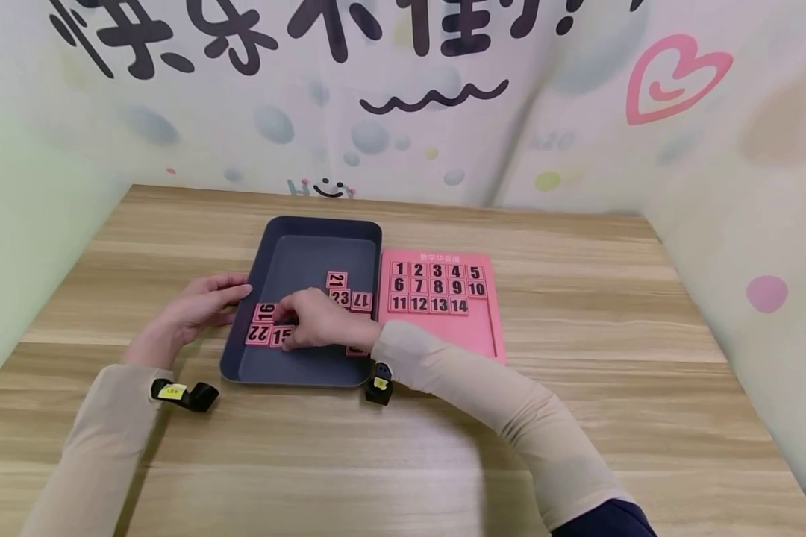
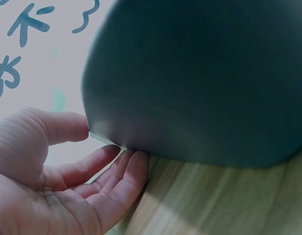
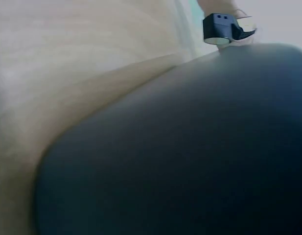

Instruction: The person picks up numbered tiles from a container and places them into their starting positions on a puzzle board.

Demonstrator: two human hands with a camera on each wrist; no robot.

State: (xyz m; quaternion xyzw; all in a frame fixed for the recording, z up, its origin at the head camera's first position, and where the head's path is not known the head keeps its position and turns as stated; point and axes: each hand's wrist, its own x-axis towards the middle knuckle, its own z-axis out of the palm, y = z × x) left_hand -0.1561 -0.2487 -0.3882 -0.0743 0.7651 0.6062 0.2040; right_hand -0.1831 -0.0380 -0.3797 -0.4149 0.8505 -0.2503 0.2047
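bench [image 1: 578,358] is bearing a tray [image 1: 295,253]; left fingers [image 2: 131,176], narrowly parted, are pinching it, presumably for steadiness; right fingers [image 1: 294,301] are bending at tile 15 [image 1: 280,337], grip indeterminable.

Table [image 1: 611,388]: light wood-grain top, running lengthwise streaks, set against the walls. Back wall [image 1: 208,160]: whitish, printed with blue, grey and yellow spots; large black Chinese characters [image 1: 333,28], cropped above; black wavy line [image 1: 433,98]; small smiley [image 1: 327,194] at table level; pink heart [image 1: 667,93] at right. Left wall [image 1: 33,253]: pale green. Right wall [image 1: 725,239]: off-white, mauve dot [image 1: 767,294]. Light: soft sheen on tabletop; blurred pale surface [image 3: 77,54], right wrist view, probably the same top.
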